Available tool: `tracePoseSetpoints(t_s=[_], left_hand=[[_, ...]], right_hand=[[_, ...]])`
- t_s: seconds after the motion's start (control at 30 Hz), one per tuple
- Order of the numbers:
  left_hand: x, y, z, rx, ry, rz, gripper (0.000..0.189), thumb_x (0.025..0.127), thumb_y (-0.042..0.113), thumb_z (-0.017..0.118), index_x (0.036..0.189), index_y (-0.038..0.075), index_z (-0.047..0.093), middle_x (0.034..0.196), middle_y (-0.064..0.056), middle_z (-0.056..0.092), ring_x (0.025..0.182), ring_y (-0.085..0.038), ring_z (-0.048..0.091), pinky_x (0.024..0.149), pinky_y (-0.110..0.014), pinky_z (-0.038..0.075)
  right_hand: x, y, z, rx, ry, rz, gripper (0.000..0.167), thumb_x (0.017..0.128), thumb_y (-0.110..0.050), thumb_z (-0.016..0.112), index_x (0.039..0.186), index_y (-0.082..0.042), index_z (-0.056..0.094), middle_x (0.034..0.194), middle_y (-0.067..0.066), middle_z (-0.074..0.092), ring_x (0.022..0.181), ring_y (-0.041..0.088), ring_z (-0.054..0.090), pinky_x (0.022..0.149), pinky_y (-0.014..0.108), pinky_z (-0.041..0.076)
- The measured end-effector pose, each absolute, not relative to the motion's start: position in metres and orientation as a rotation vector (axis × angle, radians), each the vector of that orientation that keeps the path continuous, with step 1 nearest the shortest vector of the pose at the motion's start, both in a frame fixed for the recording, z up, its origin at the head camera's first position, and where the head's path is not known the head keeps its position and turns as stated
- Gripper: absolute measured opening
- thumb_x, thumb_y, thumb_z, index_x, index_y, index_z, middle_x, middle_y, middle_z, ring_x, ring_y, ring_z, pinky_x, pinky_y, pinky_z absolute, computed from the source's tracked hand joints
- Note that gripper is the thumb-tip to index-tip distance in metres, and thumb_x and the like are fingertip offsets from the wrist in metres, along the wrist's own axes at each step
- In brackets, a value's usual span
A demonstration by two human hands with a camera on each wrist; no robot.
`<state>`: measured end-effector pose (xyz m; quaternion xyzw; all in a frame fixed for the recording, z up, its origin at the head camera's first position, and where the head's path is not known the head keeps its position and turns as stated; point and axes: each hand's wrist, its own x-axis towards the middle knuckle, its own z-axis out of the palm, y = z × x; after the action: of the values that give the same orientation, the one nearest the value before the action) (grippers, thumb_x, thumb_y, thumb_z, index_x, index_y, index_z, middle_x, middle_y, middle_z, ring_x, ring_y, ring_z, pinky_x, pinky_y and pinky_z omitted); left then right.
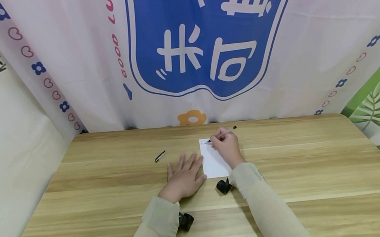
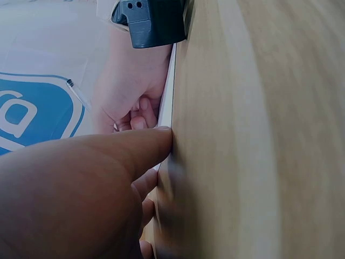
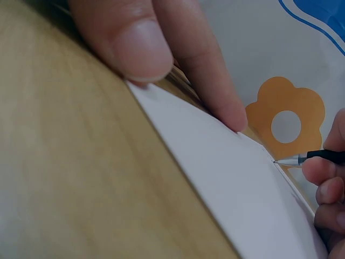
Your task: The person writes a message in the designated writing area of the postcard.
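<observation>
A white sheet of paper [image 1: 213, 165] lies on the wooden table, with small marks near its top edge. My right hand [image 1: 229, 148] pinches a pen [image 1: 228, 131] over the paper's upper part. In the right wrist view the metal tip of the pen [image 3: 291, 160] meets the sheet near its far end. My left hand [image 1: 183, 179] rests spread on the table at the paper's left side, its thumb [image 2: 153, 143] and fingertips on the sheet's edge. Left of the paper, beyond the left hand, lies a dark pen cap [image 1: 160, 156].
The wooden table [image 1: 90, 215] reaches back to a printed curtain [image 1: 97, 87] with a blue sign and an orange flower. Black wrist cameras [image 1: 186, 221] sit under both sleeves, close to the tabletop.
</observation>
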<state>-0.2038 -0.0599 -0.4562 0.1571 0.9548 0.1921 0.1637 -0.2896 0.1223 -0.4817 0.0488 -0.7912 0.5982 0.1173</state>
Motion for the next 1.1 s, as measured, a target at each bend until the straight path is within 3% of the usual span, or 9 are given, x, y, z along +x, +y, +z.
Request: tracePoseSetpoints(t_s=[1.1], left_hand=[[-0.2037,-0.0597,-0.4559,0.449,2.719,0.538,0.066,0.106,0.051,0.044,0.164,0.029,0.019,0.170,0.003,0.006,0.155,-0.030,-0.008,0.114,-0.072,-0.009]], right_hand=[[-0.2899,0.1232,-0.4821,0.136,-2.329,1.768,0.012,0.090,-0.006,0.062,0.078,-0.007,0.061,0.067,0.007,0.064,0.061,0.018,0.059,0.053,0.024,0.045]])
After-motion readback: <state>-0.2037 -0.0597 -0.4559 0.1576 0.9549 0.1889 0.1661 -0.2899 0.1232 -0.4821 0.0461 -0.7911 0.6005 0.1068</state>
